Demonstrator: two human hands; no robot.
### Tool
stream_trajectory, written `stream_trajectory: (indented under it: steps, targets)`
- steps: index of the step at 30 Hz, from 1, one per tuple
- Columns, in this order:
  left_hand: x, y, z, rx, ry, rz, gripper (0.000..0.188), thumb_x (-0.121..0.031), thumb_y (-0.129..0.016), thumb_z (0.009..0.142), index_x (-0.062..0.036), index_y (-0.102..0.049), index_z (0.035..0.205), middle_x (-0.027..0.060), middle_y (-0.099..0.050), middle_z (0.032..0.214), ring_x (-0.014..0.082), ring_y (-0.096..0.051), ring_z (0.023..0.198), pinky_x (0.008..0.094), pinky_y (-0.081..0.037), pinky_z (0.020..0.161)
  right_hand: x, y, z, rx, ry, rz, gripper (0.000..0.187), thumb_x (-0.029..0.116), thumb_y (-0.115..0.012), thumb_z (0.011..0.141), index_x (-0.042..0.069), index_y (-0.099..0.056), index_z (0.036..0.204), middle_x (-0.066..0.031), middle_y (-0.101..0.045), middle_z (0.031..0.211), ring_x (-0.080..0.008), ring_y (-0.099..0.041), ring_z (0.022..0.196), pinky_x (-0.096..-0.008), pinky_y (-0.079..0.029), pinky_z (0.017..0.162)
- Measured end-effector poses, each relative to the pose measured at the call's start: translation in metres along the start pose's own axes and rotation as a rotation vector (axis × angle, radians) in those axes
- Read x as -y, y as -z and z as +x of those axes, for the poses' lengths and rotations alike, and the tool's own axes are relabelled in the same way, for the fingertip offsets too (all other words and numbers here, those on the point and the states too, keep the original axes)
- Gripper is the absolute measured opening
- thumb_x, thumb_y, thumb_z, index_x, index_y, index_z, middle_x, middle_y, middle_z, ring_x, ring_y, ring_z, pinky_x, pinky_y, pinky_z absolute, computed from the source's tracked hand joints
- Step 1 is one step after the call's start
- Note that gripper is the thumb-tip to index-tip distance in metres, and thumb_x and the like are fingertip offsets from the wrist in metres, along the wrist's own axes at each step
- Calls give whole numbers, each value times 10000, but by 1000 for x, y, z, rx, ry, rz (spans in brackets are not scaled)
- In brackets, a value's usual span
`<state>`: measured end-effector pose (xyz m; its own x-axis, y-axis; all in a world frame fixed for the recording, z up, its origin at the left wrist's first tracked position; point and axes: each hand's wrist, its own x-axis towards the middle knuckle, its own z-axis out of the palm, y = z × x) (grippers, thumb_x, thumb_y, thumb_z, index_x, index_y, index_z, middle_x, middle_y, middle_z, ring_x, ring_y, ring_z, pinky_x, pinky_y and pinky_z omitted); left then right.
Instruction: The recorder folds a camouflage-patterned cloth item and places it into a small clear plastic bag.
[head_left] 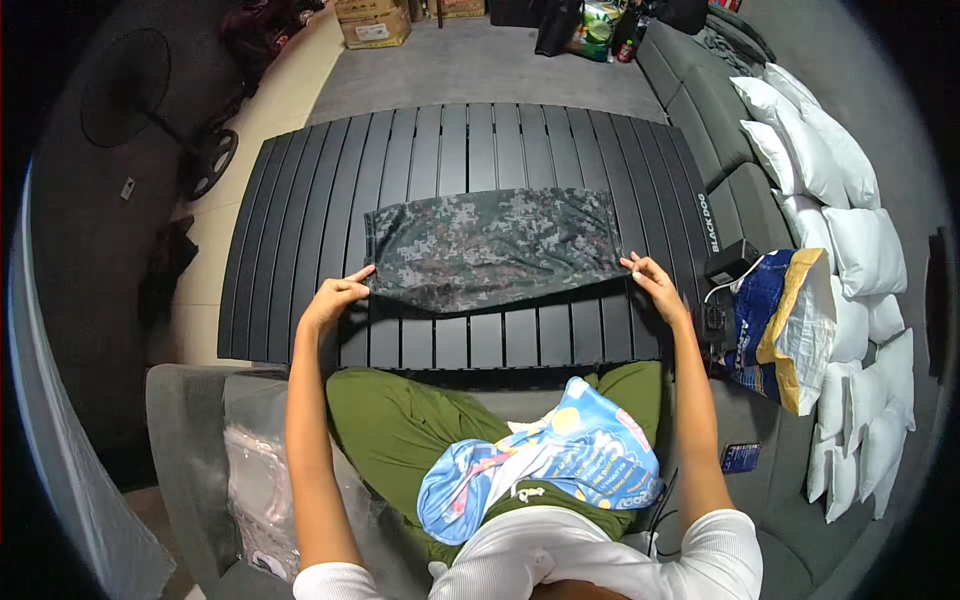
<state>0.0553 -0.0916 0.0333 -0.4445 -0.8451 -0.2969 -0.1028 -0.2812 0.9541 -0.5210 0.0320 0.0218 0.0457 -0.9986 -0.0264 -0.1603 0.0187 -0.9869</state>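
A camouflage-print cloth in dark green, grey and brown lies spread across the dark slatted table, wider than it is deep. Its near edge sags toward me in a shallow curve. At the cloth's near left corner, my left hand pinches the fabric between thumb and fingers. My right hand grips the near right corner in the same way. Whether the cloth is folded or sewn into a tube, I cannot tell. A blue printed cloth or bag lies crumpled on my lap.
White pillows are heaped along the grey sofa on the right. Beside the table stand a blue-and-yellow bag and a black box. A phone-like item lies on the seat. Clear plastic packaging is at my left.
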Motion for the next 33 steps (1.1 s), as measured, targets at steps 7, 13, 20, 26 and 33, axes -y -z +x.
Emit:
stream_trajectory:
  steps: [7, 13, 20, 26, 33]
  targets:
    - [-4, -2, -19, 103, 21, 440, 172, -105, -697, 712, -19, -705, 861, 135, -328, 1398, 233, -188, 1350, 337, -194, 1059, -4, 12, -19, 43, -36, -165, 76, 140, -537, 871, 68, -523, 892, -146, -503, 1261, -245, -208, 1340, -394, -111, 1075]
    - [1, 5, -39, 66, -74, 736, 176, -198, -737, 681, -132, -728, 844, 126, -346, 1391, 272, -178, 1353, 346, -224, 1056, 2, -7, -40, 14, 97, -731, 118, 183, -524, 859, 74, -532, 903, -67, -463, 1322, -311, -219, 1333, -469, -71, 1083]
    - [6, -17, -57, -50, -480, 1211, 149, -179, -716, 660, -62, -687, 747, 88, -539, 1205, 242, -474, 1130, 340, -398, 920, 0, -13, -65, -105, 280, -1007, 103, 150, -589, 811, 72, -588, 879, -90, -487, 1283, -313, -375, 1238, -437, -239, 1044]
    - [1, -19, -61, 221, -870, 1800, 97, -191, -568, 735, -109, -618, 736, -13, -591, 1008, 151, -521, 920, 295, -436, 756, 5, -18, -68, -153, 346, -938, 97, 123, -624, 773, 57, -613, 843, -97, -560, 1169, -300, -446, 1156, -402, -351, 959]
    - [-9, -30, -74, 110, -476, 1298, 111, -152, -647, 686, -48, -606, 685, 52, -601, 1064, 206, -553, 939, 322, -464, 800, 14, -13, -77, -123, 289, -755, 95, 110, -636, 750, 38, -631, 814, -99, -580, 1148, -298, -454, 1151, -385, -360, 955]
